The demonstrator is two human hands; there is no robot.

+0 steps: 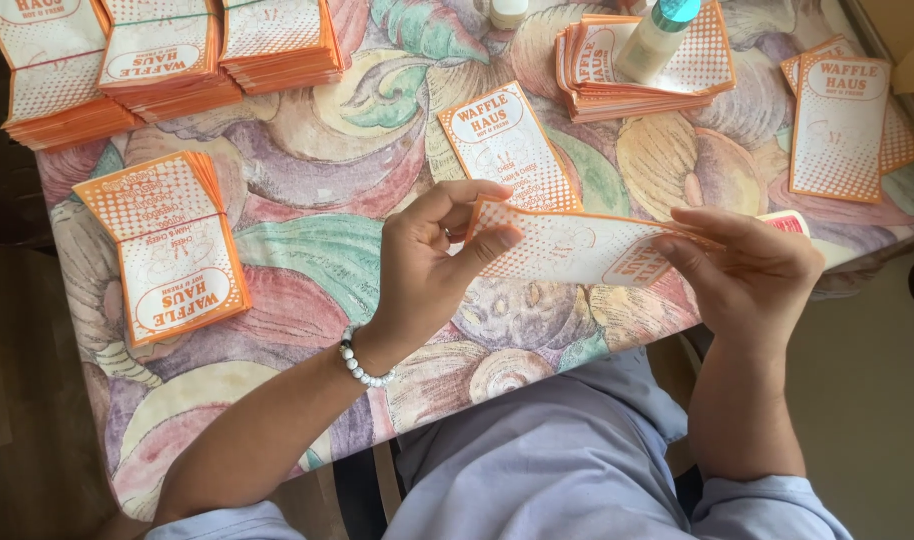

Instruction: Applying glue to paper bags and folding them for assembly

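Note:
Both hands hold one flat orange-and-white paper sleeve (pixel 577 245) level above the table's near edge. My left hand (pixel 432 270), with a white bead bracelet on the wrist, pinches its left end between thumb and fingers. At the sleeve's right end my right hand (pixel 752 270) grips it with fingers along the top. Just behind the held piece, a single sleeve of the same print (pixel 507 145) lies flat on the patterned tablecloth (pixel 327 250).
Stacks of the same sleeves sit around: one at the left (pixel 172 245), several along the back left (pixel 162 55), one at the back right (pixel 642 70) with a small teal-capped bottle (pixel 657 35) on it, another at the far right (pixel 842 125).

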